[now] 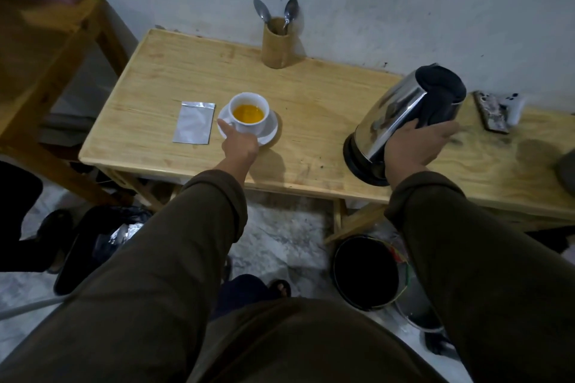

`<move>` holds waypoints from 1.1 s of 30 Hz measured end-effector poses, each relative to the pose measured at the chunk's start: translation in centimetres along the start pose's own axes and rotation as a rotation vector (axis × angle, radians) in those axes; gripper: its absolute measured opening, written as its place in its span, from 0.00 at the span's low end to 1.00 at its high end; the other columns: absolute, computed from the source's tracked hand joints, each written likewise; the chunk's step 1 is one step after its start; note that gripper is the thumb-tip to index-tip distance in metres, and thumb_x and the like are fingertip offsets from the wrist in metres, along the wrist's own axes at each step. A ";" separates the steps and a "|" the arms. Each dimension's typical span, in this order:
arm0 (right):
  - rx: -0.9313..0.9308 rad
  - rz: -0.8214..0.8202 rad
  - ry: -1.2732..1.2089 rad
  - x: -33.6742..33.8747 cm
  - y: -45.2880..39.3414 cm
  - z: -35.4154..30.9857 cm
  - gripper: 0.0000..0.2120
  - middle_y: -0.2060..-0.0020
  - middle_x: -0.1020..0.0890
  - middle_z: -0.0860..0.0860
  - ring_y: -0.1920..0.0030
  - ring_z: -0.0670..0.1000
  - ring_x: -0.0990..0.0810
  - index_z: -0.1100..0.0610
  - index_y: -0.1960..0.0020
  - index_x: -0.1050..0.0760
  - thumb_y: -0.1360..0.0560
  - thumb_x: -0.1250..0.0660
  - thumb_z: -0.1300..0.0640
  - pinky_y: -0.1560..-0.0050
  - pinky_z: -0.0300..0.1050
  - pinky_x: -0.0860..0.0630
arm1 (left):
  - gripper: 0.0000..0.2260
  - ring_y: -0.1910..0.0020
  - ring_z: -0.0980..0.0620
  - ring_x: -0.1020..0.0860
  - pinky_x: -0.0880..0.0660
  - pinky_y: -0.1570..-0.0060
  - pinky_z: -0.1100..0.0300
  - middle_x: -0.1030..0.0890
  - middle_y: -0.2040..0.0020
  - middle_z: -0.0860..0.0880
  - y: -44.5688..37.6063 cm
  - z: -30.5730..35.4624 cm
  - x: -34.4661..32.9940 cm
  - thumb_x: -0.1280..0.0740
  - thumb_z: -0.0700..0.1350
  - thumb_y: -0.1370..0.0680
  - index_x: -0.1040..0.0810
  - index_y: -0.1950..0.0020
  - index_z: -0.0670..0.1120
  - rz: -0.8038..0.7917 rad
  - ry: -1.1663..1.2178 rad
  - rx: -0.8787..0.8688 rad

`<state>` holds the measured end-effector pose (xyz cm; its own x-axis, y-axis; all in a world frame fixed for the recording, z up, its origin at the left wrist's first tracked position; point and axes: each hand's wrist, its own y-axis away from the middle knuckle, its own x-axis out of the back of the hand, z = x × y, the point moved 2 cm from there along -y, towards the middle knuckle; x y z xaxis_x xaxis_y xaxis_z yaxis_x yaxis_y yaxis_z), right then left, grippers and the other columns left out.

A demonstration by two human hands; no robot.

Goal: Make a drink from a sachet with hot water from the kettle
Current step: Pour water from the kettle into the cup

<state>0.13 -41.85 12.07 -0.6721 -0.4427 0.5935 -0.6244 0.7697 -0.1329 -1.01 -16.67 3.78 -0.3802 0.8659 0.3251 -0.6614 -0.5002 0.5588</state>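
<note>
Seen from the head camera, the left hand (241,141) steadied the white cup (249,112) on its saucer (270,130), thumb stretched to the saucer's left rim, the other fingers tucked out of sight beneath. Orange drink already filled the cup, probably why it was braced. A silver sachet (194,122) lay flat just left of the saucer. Well apart on the wooden table (311,96), the right hand (415,146) wrapped around the steel kettle (401,121), which tilted, likely being set down. Its handle and fingertips were hidden. Two spoons (291,14) stood in a holder (275,47) by the wall.
</note>
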 end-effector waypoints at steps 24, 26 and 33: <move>0.248 0.030 0.172 0.3 3.2 -1.2 0.29 0.30 0.35 0.57 0.28 0.57 0.37 0.56 0.29 0.39 0.28 0.35 0.58 0.27 0.55 0.42 | 0.30 0.29 0.39 0.32 0.32 0.32 0.47 0.32 0.27 0.40 -1.4 -0.5 1.5 0.41 0.43 0.21 0.50 0.22 0.49 -0.062 -0.026 -0.046; 0.333 -0.007 0.196 0.0 4.0 -2.3 0.28 0.29 0.36 0.57 0.27 0.57 0.38 0.57 0.29 0.39 0.28 0.37 0.59 0.24 0.55 0.46 | 0.29 0.30 0.40 0.31 0.31 0.33 0.47 0.31 0.28 0.41 -1.7 -0.3 2.1 0.40 0.44 0.21 0.47 0.23 0.48 -0.085 -0.027 -0.059; 0.383 -0.288 0.120 -2.6 7.7 -5.9 0.20 0.31 0.36 0.53 0.34 0.52 0.31 0.57 0.32 0.35 0.23 0.41 0.60 0.45 0.37 0.33 | 0.24 0.32 0.40 0.30 0.31 0.33 0.48 0.30 0.29 0.40 -2.3 0.2 4.4 0.43 0.50 0.20 0.41 0.25 0.46 -0.168 -0.143 -0.064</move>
<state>-0.62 -32.05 14.21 -0.4140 -0.5395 0.7332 -0.8948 0.3890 -0.2190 -1.05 -11.69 4.03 -0.1688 0.9256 0.3388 -0.7490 -0.3438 0.5663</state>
